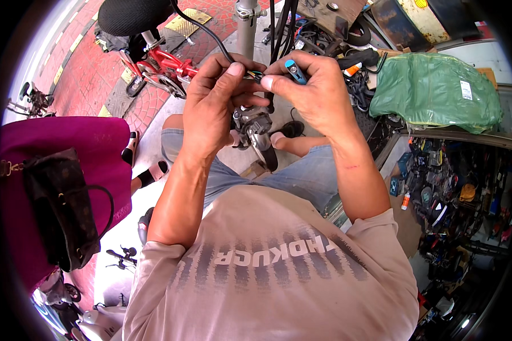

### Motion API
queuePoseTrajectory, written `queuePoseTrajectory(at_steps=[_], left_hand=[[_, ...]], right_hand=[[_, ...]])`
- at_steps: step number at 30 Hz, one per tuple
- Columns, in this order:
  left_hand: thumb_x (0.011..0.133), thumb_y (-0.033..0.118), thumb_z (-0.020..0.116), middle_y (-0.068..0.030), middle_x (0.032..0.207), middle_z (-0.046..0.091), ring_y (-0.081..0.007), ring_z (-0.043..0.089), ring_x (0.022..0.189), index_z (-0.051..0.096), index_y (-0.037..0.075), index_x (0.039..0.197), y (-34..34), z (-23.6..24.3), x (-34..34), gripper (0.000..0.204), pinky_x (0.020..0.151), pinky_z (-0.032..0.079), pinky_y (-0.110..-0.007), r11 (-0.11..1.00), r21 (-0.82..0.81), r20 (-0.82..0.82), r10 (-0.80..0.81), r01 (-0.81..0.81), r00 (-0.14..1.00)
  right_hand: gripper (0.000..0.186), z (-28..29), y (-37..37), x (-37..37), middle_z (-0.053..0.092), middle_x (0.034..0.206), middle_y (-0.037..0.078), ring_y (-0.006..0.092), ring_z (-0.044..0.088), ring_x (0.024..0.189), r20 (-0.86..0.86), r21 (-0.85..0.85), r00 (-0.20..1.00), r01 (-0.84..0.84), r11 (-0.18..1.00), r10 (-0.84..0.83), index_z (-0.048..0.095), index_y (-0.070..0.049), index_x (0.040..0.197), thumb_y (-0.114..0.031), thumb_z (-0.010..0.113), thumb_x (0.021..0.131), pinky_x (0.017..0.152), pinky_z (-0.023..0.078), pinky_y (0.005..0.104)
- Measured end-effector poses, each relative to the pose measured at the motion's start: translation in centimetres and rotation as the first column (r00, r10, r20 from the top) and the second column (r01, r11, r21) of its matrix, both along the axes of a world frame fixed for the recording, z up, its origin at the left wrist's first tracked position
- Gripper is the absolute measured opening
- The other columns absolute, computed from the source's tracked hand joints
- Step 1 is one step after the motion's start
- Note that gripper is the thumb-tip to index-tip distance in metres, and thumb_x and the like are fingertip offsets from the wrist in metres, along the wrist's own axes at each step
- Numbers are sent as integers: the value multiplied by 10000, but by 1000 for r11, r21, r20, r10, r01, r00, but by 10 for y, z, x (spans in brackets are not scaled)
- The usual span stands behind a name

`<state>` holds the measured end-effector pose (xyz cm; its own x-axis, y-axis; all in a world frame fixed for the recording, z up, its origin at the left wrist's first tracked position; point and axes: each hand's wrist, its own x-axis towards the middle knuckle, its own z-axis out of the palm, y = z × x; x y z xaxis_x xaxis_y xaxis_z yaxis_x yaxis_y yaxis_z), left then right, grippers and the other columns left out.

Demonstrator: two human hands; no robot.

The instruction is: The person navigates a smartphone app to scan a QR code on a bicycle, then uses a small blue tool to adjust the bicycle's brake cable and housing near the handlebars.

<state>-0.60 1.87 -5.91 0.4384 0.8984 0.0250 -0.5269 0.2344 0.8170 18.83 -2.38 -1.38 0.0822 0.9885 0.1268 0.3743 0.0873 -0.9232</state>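
Note:
My left hand point(216, 99) is closed round the end of a black cable point(210, 34), where thin coloured wires point(255, 75) stick out. My right hand point(313, 96) pinches at these wires with thumb and forefinger and also grips a small teal cylindrical tool point(294, 71), upright among its fingers. Just behind both hands stand a silver metal post point(246, 25) and several dark cables. Below them is a dark wheel with metal fittings point(259, 139), between my knees.
A person in a magenta garment point(99, 165) with a dark handbag point(60, 210) stands at left. Behind are a red bicycle point(153, 68) and a black seat point(131, 16). At right lie a green wrapped package point(426, 91), cluttered parts and a display of goods point(466, 193).

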Motion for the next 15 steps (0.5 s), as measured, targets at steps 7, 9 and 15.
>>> queuePoseTrajectory(at_steps=[7,9,15], left_hand=[[1181,205,568,-204,1284,739,-287,806,1017,613,-9,1249,1,-1,-4,228,852,703,-410,999,26,-35,-23,24,999],[1182,212,570,-198,1280,739,-286,804,1020,616,-8,1245,0,-1,-4,234,853,702,-410,999,27,-40,-23,24,999],[1176,241,614,-116,1199,740,-205,804,976,667,-5,1188,-1,1,-2,253,796,710,-352,1000,-2,-9,-11,11,1000]], right_hand=[[196,2,4,-2,770,781,52,77,672,748,-54,0,998,-23,1000,23,826,20,961,-170,850,919,686,542,293],[197,0,4,-3,763,777,38,71,658,745,-82,-8,996,-24,1000,23,826,20,958,-171,851,920,678,532,290],[193,-3,7,-2,742,765,13,58,621,733,-104,-23,994,-25,999,23,825,21,957,-167,853,919,663,505,281]])
